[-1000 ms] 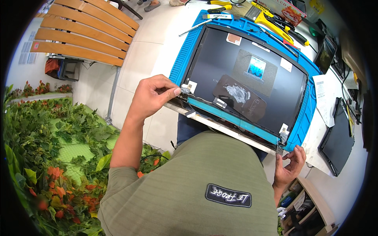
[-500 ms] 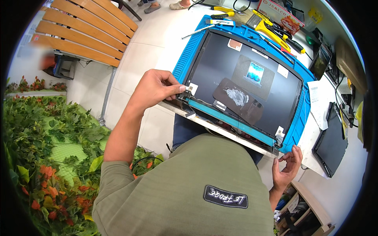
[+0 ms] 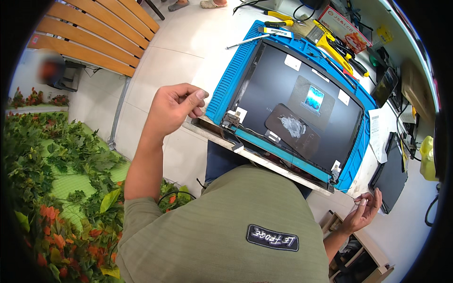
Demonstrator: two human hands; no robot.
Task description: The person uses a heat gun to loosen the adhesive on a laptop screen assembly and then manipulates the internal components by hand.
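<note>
A dark laptop screen panel [image 3: 269, 70] lies on a blue work mat [image 3: 222, 89], with metal hinges [image 3: 230, 120] at its two near corners and a teal strip along its near edge. On it rests a dark plate [image 3: 302, 139] with a whitish smear, beside a grey square sheet bearing a shiny blue label [image 3: 314, 98]. My left hand [image 3: 175, 106] hovers left of the near-left hinge, apart from it, fingers curled in and nothing visible in them. Off the mat's near-right corner, my right hand [image 3: 364, 212] has thumb and fingertips pinched together; what they hold, if anything, is too small to make out.
Yellow-handled pliers [image 3: 330, 49], a screwdriver [image 3: 250, 41] and a red-white box [image 3: 344, 28] lie along the far side. Papers [image 3: 379, 132] and another dark panel [image 3: 391, 174] are at the right. A wooden slatted bench [image 3: 101, 33] and artificial leaves [image 3: 42, 155] stand left.
My left hand has let go of the near-left hinge corner and moved away to the left. My right hand has moved right and lower, away from the near-right corner, its fingers drawing together.
</note>
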